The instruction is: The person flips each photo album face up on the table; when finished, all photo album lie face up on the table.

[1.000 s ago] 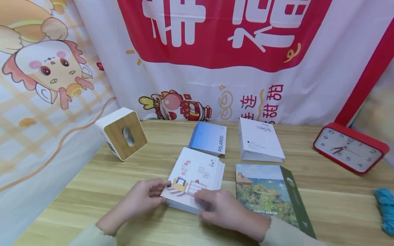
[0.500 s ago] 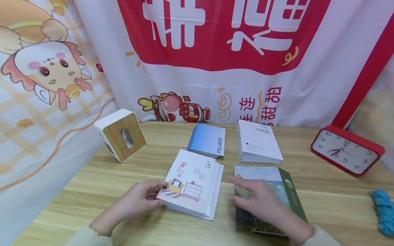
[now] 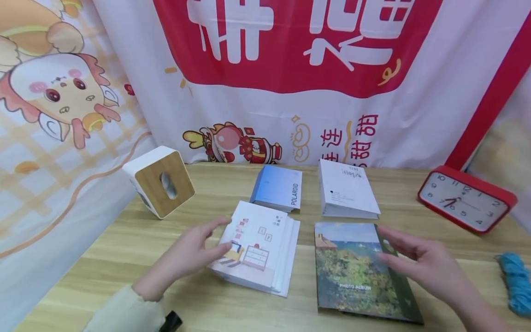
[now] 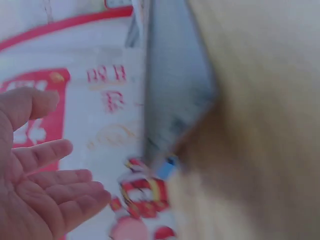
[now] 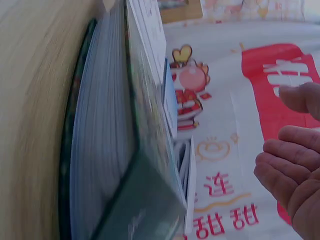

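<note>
A thick white photo album [image 3: 259, 249] with a drawn armchair and drawers on its cover lies on the table, its pages fanned toward the right. My left hand [image 3: 197, 246] is at its left edge, fingers spread and not curled round it; the left wrist view shows that hand [image 4: 55, 180] with nothing in it. To the right lies a green photo album [image 3: 352, 272] with a painted seaside cover. Over its right edge hovers my right hand [image 3: 423, 263], fingers loosely extended. In the right wrist view the hand [image 5: 295, 160] is apart from the album's thick pages [image 5: 102, 120].
Behind stand a blue Polaroid album [image 3: 279, 186] and a white album [image 3: 348, 189]. A wood-fronted white box [image 3: 163, 182] is at the left, a red clock [image 3: 466, 198] at the right. Blue yarn [image 3: 516, 283] lies at the right edge.
My right hand has left the white album and moved right across to the green album's far edge. My left hand has loosened from the white album's left edge, its fingers spreading.
</note>
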Tool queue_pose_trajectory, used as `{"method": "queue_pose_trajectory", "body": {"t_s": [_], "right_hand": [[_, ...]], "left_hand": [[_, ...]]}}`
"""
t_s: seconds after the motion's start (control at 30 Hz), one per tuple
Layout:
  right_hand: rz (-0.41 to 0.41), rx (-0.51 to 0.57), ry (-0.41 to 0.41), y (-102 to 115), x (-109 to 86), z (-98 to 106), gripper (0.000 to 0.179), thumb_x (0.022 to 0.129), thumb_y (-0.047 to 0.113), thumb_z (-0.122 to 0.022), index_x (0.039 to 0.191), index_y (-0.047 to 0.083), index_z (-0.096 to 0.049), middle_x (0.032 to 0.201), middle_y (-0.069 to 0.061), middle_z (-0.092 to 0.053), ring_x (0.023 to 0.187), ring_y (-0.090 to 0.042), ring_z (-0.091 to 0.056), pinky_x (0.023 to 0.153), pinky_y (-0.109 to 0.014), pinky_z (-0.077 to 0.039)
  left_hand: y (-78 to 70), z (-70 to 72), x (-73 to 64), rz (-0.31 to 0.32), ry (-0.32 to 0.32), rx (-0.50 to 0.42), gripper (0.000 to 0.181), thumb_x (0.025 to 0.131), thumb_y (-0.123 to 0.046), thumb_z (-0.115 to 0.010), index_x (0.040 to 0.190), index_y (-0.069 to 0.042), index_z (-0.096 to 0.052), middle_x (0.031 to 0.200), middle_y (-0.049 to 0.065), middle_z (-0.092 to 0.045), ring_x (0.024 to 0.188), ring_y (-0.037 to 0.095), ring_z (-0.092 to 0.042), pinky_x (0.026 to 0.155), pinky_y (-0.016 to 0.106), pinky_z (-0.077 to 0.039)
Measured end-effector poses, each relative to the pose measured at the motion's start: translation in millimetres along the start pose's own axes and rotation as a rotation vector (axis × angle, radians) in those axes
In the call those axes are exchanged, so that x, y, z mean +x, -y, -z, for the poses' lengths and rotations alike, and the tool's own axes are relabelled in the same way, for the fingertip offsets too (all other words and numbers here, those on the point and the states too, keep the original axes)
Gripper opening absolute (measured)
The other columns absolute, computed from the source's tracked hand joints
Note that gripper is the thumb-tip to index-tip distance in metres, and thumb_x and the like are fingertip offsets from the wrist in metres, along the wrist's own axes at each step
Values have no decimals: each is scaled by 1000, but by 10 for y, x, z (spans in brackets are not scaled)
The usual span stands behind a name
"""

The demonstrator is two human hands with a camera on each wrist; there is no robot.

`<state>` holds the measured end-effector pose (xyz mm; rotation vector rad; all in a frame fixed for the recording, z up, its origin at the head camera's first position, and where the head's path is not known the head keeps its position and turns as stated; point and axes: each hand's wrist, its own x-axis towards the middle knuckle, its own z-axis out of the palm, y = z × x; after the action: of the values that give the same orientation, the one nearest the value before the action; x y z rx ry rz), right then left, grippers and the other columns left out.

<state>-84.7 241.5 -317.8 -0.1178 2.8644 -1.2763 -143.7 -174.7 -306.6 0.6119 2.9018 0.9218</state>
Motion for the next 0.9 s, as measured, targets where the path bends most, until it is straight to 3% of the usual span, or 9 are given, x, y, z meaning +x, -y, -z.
{"method": "queue_pose_trajectory", "body": {"t_s": [0.1, 0.23, 0.33, 0.4, 0.53, 0.67, 0.73, 0.8, 0.9], "right_hand": [[-79, 61, 72, -146, -34, 100, 62, 87, 35, -62, 138, 5, -42, 138, -18, -46, 119, -24, -53, 80, -29, -54], [-178, 157, 157, -342, -84, 181, 68, 89, 33, -60, 144, 6, -31, 144, -19, -37, 115, -8, -54, 83, -27, -53], [-250, 231, 199, -479, -121, 206, 71, 90, 34, -58, 146, 5, -24, 146, -20, -32, 117, -11, -53, 85, -29, -52], [-301, 276, 218, -553, -142, 205, 74, 91, 35, -57, 147, 5, -20, 148, -20, -28, 120, -14, -52, 86, -30, -51], [-356, 361, 259, -678, -181, 178, 77, 91, 35, -57, 148, 6, -13, 151, -19, -20, 128, -23, -44, 90, -32, -50], [-416, 465, 269, -787, -219, 140, 80, 90, 31, -58, 148, 6, -9, 152, -18, -15, 131, -28, -40, 92, -36, -49], [-441, 516, 268, -835, -232, 131, 80, 91, 29, -58, 148, 6, -8, 152, -18, -15, 128, -25, -44, 93, -38, -48], [-450, 551, 274, -879, -238, 125, 78, 92, 28, -57, 148, 4, -8, 152, -19, -16, 124, -20, -49, 93, -38, -48], [-439, 603, 307, -947, -237, 113, 76, 93, 25, -55, 147, 2, -7, 151, -18, -20, 118, -11, -53, 94, -36, -47]], "left_hand": [[-219, -24, 104, -101, -24, 44, 47, 85, -28, -65, 129, -15, -53, 139, 8, -47, 122, 32, -49, 97, 51, -41], [-539, -166, 243, -311, 7, 55, 46, 86, -25, -64, 129, -13, -53, 139, 7, -46, 126, 25, -45, 102, 45, -38], [-763, -339, 332, -461, 84, 53, 48, 87, -23, -62, 131, -10, -50, 140, 9, -45, 128, 23, -44, 105, 39, -36], [-908, -474, 384, -515, 167, 60, 49, 88, -25, -60, 133, -11, -48, 142, 8, -42, 130, 20, -41, 106, 36, -34], [-1159, -744, 477, -581, 353, 102, 51, 91, -30, -55, 138, -13, -43, 146, 6, -37, 133, 16, -35, 108, 29, -30], [-1332, -966, 582, -616, 499, 62, 51, 94, -33, -51, 140, -16, -40, 146, 2, -37, 132, 8, -34, 106, 20, -29], [-1402, -1058, 641, -607, 531, 34, 49, 93, -33, -51, 139, -18, -42, 143, -5, -40, 128, 3, -38, 103, 15, -31], [-1471, -1147, 700, -576, 548, 17, 49, 92, -35, -53, 138, -22, -43, 141, -11, -42, 113, -3, -50, 97, 10, -34], [-1579, -1274, 768, -537, 558, 28, 48, 91, -36, -55, 137, -26, -45, 135, -17, -46, 105, -6, -53, 91, 7, -35]]}}
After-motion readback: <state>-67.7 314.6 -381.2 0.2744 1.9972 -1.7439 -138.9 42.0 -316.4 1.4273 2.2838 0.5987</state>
